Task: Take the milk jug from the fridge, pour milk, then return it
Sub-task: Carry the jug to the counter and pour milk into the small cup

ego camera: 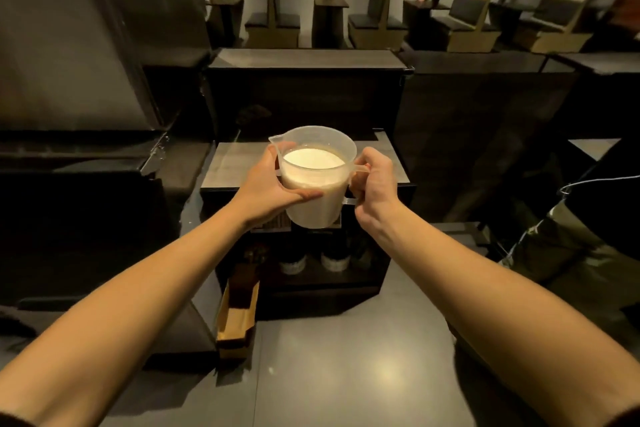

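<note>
So I've got the milk jug (313, 180) up in the air in both hands, arms stretched out in front, above the near edge of a small dark cabinet (228, 166). Left hand (273, 189) is cupped around the jug's side, thumb lying across the front. Right hand (375, 184) is closed around the handle. The jug is clear plastic, upright, spout on the left, milk reaching a bit below the rim. Down on the cabinet's open shelf sit a couple of jars (313, 262), too dark to tell what's inside them.
</note>
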Demonstrator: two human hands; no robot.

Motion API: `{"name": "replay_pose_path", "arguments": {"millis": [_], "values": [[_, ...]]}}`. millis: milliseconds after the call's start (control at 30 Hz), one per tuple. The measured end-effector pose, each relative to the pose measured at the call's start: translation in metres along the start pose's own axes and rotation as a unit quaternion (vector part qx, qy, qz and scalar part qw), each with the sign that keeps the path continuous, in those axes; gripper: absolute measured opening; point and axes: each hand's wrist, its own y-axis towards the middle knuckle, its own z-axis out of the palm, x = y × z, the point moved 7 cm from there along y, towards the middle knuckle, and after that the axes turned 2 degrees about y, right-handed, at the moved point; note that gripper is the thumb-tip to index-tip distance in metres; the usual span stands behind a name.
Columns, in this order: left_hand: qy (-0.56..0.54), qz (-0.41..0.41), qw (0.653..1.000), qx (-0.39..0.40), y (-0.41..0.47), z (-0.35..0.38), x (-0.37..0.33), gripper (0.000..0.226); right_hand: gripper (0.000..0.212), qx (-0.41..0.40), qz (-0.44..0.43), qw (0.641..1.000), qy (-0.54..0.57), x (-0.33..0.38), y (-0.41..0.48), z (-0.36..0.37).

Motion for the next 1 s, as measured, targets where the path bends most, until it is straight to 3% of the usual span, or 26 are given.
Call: {"name": "replay_pose_path", "arguments": {"millis": [233,400,633,1000], "values": [[-0.002,-0.021,1.000,0.010,0.095,0.041,0.033,0.103,0.027,-0.009,0.010,1.000,0.013,0.010,0.110,-0.016],[0.019,-0.028,0.999,-0.010,0.159,0.066,0.044,0.089,0.029,0.016,0.018,1.000,-0.003,0.023,0.188,-0.022],[0.022,-0.057,0.998,-0.015,0.241,0.095,0.063,0.091,0.033,0.024,0.025,0.999,0.010,0.043,0.278,-0.028],[-0.012,-0.054,0.996,0.063,0.357,0.133,0.136,0.090,0.036,-0.065,0.019,0.998,0.004,0.035,0.413,-0.034]]}}
